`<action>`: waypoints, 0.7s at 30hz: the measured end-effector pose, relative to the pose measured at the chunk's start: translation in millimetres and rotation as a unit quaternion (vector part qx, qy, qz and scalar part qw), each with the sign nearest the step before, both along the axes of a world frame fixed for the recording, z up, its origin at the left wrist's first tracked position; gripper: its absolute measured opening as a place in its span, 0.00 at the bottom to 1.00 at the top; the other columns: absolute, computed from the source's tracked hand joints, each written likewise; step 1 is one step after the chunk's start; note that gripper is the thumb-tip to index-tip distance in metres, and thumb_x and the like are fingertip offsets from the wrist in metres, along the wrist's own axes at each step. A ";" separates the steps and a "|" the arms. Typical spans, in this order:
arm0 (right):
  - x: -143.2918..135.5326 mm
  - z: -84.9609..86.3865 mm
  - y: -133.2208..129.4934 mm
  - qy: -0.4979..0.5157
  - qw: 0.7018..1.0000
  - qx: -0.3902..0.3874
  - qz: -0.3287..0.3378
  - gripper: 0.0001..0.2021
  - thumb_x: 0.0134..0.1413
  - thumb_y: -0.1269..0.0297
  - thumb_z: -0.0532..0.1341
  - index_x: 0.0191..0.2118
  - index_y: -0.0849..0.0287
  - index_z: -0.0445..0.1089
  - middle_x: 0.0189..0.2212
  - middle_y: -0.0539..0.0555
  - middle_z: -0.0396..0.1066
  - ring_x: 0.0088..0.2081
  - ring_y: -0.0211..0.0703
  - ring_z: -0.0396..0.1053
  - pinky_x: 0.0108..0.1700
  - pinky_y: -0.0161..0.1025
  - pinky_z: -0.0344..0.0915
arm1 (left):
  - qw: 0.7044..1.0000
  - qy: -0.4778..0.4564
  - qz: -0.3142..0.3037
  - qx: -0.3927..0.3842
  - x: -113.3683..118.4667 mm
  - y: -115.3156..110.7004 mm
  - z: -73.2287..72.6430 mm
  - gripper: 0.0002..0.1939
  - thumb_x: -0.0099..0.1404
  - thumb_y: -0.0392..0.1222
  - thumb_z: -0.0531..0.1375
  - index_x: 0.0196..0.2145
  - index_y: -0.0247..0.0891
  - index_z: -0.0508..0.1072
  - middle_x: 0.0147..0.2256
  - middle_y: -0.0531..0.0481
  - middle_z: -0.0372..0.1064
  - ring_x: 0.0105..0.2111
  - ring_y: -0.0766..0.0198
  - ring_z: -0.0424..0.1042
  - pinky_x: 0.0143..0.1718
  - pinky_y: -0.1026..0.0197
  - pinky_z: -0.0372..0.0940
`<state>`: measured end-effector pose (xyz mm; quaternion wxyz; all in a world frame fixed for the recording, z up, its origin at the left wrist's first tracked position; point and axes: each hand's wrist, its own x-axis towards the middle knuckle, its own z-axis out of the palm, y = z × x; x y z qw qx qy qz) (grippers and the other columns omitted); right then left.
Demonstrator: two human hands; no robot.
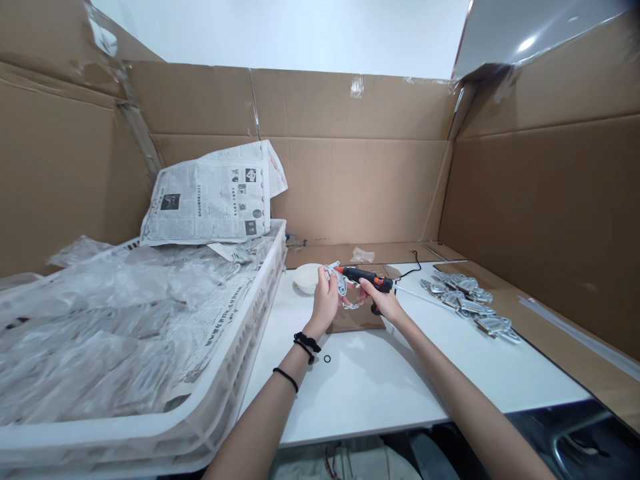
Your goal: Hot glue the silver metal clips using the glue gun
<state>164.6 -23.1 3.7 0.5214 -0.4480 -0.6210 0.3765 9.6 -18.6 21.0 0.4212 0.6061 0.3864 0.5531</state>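
Observation:
My left hand has its fingers closed on a small silvery-white piece above the table. In my right hand is a black and orange glue gun, its orange tip pointing left and close to the piece. A white stick extends from the back of the gun toward the right. Beneath both hands lies a brown cardboard piece. A round white dish sits just left of my left hand.
A white crate at the left holds plastic-wrapped items and newspaper. Several silvery-white pieces lie in a pile on the right of the white table. A small black ring lies near my left wrist. Cardboard walls surround the table.

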 end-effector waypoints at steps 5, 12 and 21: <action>-0.6 3.8 -2.4 0.009 1.000 -0.002 0.006 0.26 0.49 0.37 0.57 0.22 0.59 0.65 0.22 0.54 0.68 0.26 0.44 0.68 0.35 0.40 0.66 | 1.000 0.004 0.001 0.005 -0.4 -2.2 1.8 0.11 0.69 0.49 0.45 0.43 0.40 0.54 0.28 0.55 0.70 0.14 0.71 0.65 0.15 0.69 0.56; -1.7 5.5 -4.0 0.008 1.000 -0.009 0.003 0.27 0.47 0.36 0.57 0.21 0.58 0.64 0.20 0.54 0.66 0.25 0.43 0.67 0.34 0.40 0.66 | 1.000 0.011 0.010 0.009 -1.2 -2.0 2.2 0.11 0.69 0.49 0.46 0.43 0.40 0.54 0.28 0.54 0.70 0.13 0.72 0.63 0.15 0.68 0.55; -1.2 4.0 -2.3 0.014 1.000 -0.013 0.010 0.26 0.48 0.37 0.58 0.21 0.59 0.64 0.19 0.53 0.65 0.24 0.43 0.66 0.33 0.40 0.65 | 1.000 0.013 0.017 0.009 -1.2 1.8 -2.8 0.11 0.69 0.49 0.46 0.44 0.40 0.55 0.29 0.54 0.70 0.13 0.72 0.62 0.15 0.67 0.60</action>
